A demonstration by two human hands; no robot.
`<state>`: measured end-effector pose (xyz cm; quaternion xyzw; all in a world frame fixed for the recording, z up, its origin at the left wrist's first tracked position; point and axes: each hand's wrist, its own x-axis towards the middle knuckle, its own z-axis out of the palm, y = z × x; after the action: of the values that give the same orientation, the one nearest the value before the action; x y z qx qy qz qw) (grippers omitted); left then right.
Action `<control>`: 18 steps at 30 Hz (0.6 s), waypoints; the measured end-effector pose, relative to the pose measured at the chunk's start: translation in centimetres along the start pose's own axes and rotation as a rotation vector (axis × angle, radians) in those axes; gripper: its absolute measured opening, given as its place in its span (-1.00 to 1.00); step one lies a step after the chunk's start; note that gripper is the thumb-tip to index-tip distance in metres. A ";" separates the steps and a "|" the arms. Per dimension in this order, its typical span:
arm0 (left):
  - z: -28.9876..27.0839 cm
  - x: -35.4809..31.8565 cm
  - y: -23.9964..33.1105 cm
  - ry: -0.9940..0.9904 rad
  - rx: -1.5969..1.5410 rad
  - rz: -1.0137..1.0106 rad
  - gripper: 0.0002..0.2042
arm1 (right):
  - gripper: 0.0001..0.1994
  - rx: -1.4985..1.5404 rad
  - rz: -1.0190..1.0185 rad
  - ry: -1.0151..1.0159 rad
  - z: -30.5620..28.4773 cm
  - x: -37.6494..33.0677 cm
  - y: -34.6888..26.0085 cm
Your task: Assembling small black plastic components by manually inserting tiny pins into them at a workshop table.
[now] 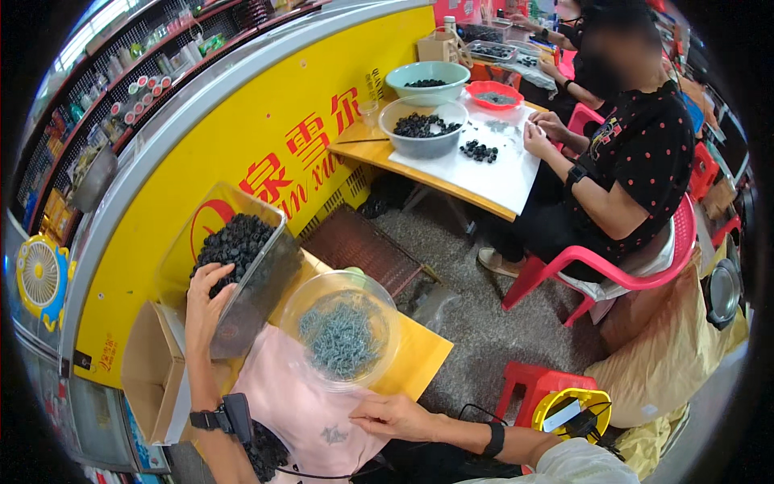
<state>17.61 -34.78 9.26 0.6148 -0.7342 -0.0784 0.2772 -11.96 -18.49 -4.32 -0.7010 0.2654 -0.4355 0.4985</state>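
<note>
My left hand (210, 300) reaches over the rim of a clear plastic bin (278, 242), fingers spread across a heap of small black round parts (242, 242). Nothing shows gripped in it; its thumb side is partly hidden. My right hand (395, 416) hovers low over a pink cloth (298, 403), thumb and fingers pressed together; whatever they may hold is too small to see. Beside its fingertips lies a little pile of silvery screws (334, 436). Beyond the cloth, a clear round bowl (387, 310) contains many bluish screws (343, 339). More black parts (266, 452) lie near my left forearm.
A cardboard box (153, 371) stands left of the bin. Ahead right, a person (637, 161) sits handling small parts at a table (508, 181) with bowls of black pieces (423, 129). A red stool (540, 391) with a yellow basket (592, 399) is at my right.
</note>
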 end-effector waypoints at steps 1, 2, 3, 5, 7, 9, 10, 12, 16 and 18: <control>0.0 0.1 0.0 0.004 -0.002 0.009 -0.69 | -0.88 -0.007 -0.005 0.005 0.1 0.0 0.1; -0.1 0.1 0.1 -0.014 -0.006 -0.008 -0.69 | -0.88 -0.008 -0.006 0.001 0.1 0.1 0.2; 0.0 0.1 0.1 -0.034 -0.012 -0.027 -0.69 | -0.88 -0.009 -0.002 -0.003 0.2 0.0 0.3; -0.1 0.3 0.0 -0.055 -0.021 -0.018 -0.69 | -0.88 -0.012 -0.005 -0.004 0.2 0.0 0.5; -0.2 0.5 0.1 -0.117 -0.001 -0.037 -0.67 | -0.88 -0.010 -0.009 -0.007 0.0 0.1 0.4; -0.4 0.8 -0.4 -0.156 0.026 -0.031 -0.67 | -0.88 -0.019 0.013 -0.045 -0.2 0.2 0.1; -0.5 0.9 -0.6 -0.198 0.055 -0.027 -0.68 | -0.88 -0.021 0.011 -0.042 -0.3 0.3 0.2; -0.5 1.1 -0.5 -0.213 0.133 -0.054 -0.71 | -0.88 -0.018 0.003 -0.050 -0.1 0.2 0.3; 0.2 1.5 -1.8 -0.206 0.300 -0.048 -0.78 | -0.88 -0.024 0.006 -0.050 -0.2 0.0 0.3; 0.2 1.5 -2.1 -0.199 0.314 -0.045 -0.79 | -0.87 -0.018 -0.005 -0.037 -0.2 -0.1 0.2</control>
<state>19.12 -36.68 8.57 0.6562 -0.7471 -0.0294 0.1019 -12.20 -18.56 -4.58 -0.7140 0.2584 -0.4213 0.4959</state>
